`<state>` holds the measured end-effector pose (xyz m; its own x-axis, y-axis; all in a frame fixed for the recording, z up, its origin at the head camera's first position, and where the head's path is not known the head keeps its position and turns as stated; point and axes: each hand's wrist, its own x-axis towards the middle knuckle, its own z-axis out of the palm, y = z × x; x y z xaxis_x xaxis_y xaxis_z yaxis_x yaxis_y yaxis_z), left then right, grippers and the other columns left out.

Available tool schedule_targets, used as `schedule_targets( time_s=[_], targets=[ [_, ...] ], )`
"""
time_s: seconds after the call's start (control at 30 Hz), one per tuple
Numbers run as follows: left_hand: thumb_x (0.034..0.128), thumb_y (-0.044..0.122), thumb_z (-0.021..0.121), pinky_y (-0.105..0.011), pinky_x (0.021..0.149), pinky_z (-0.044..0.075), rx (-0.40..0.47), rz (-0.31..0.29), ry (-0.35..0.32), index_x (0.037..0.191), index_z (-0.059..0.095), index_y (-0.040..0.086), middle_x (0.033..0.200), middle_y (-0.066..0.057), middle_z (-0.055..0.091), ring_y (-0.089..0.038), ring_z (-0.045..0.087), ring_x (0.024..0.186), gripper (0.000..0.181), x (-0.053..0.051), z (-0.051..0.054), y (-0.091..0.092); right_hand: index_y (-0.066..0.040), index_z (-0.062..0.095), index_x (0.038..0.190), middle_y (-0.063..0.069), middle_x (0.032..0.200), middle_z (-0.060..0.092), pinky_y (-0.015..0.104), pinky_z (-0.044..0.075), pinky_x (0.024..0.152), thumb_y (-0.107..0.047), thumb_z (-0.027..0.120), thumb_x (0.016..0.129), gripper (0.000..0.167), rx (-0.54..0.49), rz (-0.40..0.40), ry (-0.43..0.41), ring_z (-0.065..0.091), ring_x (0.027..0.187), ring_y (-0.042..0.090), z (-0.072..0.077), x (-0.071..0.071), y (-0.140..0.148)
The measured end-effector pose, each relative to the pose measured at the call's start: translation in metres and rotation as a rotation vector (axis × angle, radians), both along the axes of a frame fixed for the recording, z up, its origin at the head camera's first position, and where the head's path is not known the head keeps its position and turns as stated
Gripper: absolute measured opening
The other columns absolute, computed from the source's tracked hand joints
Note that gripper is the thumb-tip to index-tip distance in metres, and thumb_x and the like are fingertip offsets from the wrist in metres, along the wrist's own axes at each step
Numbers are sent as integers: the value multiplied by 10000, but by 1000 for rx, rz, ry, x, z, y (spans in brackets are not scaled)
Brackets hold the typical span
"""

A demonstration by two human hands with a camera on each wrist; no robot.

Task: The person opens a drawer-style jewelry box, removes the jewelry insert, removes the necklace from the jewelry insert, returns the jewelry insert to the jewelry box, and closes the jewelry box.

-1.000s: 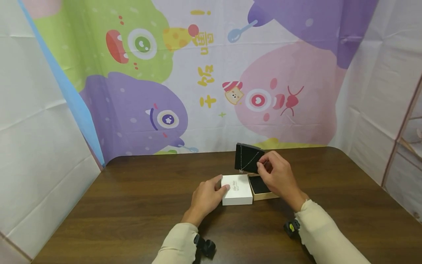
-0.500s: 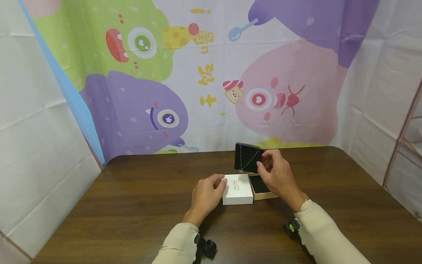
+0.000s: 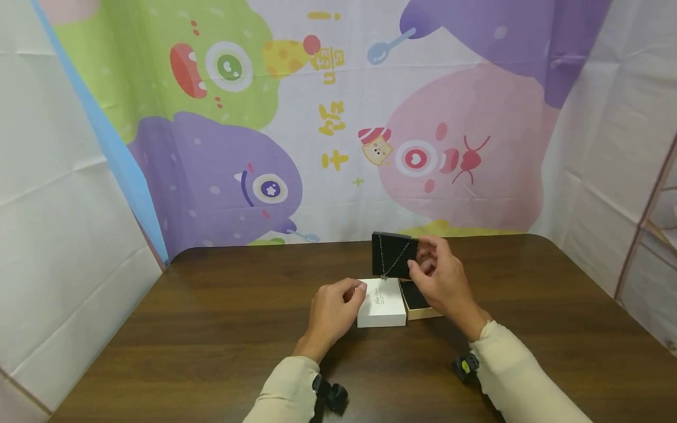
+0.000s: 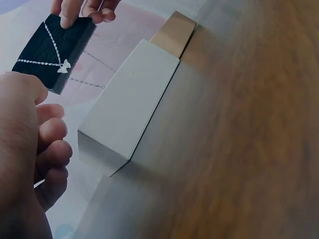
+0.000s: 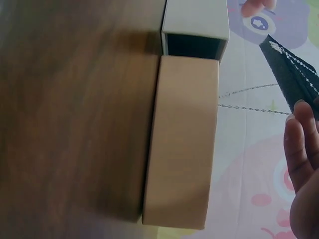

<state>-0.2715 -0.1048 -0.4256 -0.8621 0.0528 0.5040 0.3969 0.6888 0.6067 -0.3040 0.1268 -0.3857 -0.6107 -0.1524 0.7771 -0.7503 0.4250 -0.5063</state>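
At the far left, a white cloth is hung beside the brown table. Beyond the table's far edge, a backdrop printed with cartoon monsters is seen. The left arm is covered by a cream left sleeve, at whose cuff a black left camera is worn. The left hand is placed at the left end of the white box; its fingers are loosely bent and nothing is held, though whether the box is touched cannot be told. The box is rested on the table, its right end open, and beside that end the tan drawer, lined in black, is seen.

Above or behind the box, clear of the table, the black pad is held nearly upright. A silver chain is laid across its face in a V, a small pendant at the point. By the right hand the pad's right side is pinched between thumb and fingers. Below, a right camera is worn by the cream right sleeve.
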Motion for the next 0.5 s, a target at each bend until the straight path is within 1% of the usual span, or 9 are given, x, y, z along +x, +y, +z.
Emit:
schedule_targets(
  time_s=[0.17, 0.37, 0.5],
  targets=[
    [957, 303, 675, -260, 525, 347, -10, -27, 46, 992, 791, 183, 585, 122, 464, -66, 450, 556, 170, -1, 1, 0, 42, 506, 1263, 100, 897, 626, 167, 457, 551, 108, 759, 786, 544, -4, 16, 4, 553, 603, 79, 1, 2, -4],
    [943, 304, 703, -250, 502, 333, -11, -45, 57, 987, 791, 190, 570, 128, 450, -56, 431, 526, 151, -1, 1, 1, 30, 507, 1298, 87, 909, 616, 172, 451, 540, 101, 762, 783, 578, 16, 10, 0, 546, 598, 79, 1, 4, -6],
    [944, 322, 707, -246, 483, 340, -7, -54, 59, 1009, 790, 193, 572, 133, 459, -49, 430, 514, 166, 0, 0, 2, 28, 511, 1290, 95, 915, 613, 178, 461, 543, 102, 761, 785, 568, 18, 17, -9, 550, 601, 91, 0, 5, -6]
  ],
)
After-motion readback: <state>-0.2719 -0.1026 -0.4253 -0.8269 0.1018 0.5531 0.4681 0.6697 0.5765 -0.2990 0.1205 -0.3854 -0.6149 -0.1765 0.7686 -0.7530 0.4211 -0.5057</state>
